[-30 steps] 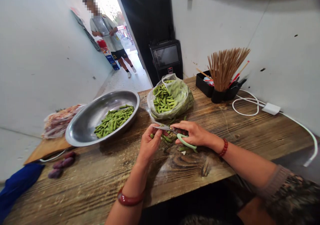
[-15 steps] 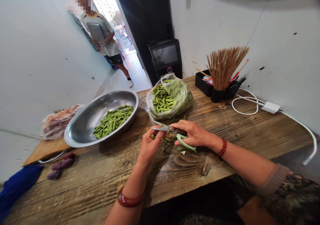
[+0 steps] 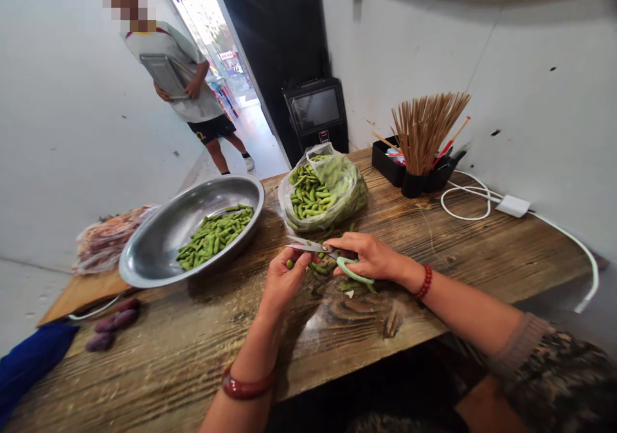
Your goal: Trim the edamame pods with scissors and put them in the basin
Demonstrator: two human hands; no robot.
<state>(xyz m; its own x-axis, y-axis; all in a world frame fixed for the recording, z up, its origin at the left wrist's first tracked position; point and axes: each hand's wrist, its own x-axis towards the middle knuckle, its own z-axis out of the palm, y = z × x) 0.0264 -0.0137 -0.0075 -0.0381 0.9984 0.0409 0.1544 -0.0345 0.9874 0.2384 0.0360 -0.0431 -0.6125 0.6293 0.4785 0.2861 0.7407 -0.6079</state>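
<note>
Scissors are gripped by the right hand, left hand pinching a green pod.

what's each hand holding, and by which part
Right hand: silvery metal scissors, by the pale green handles. Left hand: green bean pod; exact spot hidden by fingers.

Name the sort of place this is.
Possibly a small eatery's preparation corner: a wide silver metal basin holds narrow green pods, and a black plastic holder bristles with thin brown sticks.
</note>
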